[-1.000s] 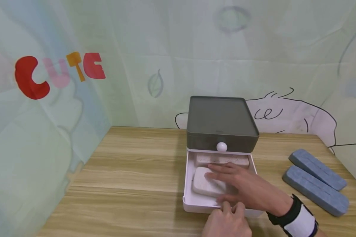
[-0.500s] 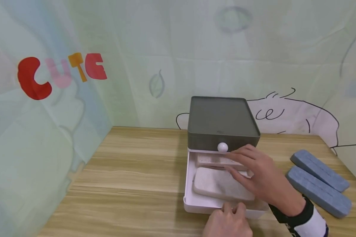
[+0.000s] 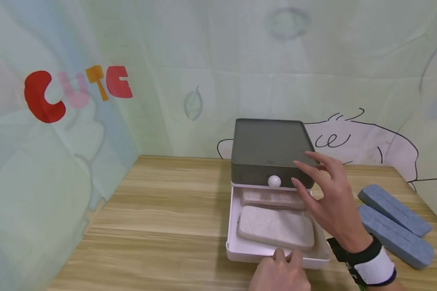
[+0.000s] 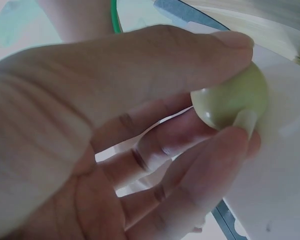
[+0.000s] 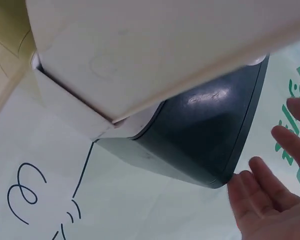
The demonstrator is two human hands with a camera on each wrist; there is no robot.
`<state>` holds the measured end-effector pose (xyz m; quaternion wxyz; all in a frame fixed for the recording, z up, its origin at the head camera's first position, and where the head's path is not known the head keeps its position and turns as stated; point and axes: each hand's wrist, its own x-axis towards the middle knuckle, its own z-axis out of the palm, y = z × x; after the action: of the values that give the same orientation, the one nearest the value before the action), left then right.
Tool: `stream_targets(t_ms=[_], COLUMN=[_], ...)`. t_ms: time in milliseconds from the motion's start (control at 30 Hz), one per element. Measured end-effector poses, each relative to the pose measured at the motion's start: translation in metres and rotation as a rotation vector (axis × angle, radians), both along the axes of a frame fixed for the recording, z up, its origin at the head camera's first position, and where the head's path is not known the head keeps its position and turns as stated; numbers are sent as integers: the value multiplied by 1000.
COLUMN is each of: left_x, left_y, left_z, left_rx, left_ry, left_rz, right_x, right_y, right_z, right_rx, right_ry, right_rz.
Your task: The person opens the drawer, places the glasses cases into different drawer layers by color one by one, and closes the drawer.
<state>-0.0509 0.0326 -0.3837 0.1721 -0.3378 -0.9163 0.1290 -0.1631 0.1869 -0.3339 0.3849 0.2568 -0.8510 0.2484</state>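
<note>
My left hand point(image 3: 280, 275) is at the front of a pulled-out white drawer point(image 3: 240, 256), pinching its round knob point(image 4: 240, 97) between thumb and fingers in the left wrist view. Inside the drawer lie two pale, rounded stone-like blocks: one in front point(image 3: 276, 227) shows whole, another behind point(image 3: 273, 198) is partly hidden under the upper unit. That dark grey drawer box point(image 3: 271, 141) sits above, with a white knob point(image 3: 274, 181) on its face. My right hand point(image 3: 331, 198), fingers spread and holding nothing, is at the box's right front corner; whether it touches is unclear.
Two blue-grey blocks, one behind point(image 3: 395, 210) and one in front point(image 3: 397, 236), lie side by side on the wooden table point(image 3: 160, 218) at right. A printed cloth point(image 3: 167, 60) hangs behind and to the left.
My right hand has lifted off the front pale block and moved back and right to the box's corner, uncovering the block. The left hand stays at the drawer front.
</note>
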Motion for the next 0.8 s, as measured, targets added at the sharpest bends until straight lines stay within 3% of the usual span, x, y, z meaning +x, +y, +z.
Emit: stream_targets(t_ms=[100, 400, 533, 800], left_x=[0, 0, -1, -1], left_y=[2, 2, 2, 0], left_z=[0, 0, 2, 2], left_rx=[-8, -11, -25, 52], left_ry=[-56, -29, -27, -30], left_rz=[9, 40, 27, 44], right_x=[-3, -10, -11, -13], right_y=[4, 14, 16, 15], right_z=[-4, -9, -10, -14], right_rx=[-2, -19, -19, -24], right_ry=[-35, -94, -90, -53], right_rz=[-46, -88, -101, -89])
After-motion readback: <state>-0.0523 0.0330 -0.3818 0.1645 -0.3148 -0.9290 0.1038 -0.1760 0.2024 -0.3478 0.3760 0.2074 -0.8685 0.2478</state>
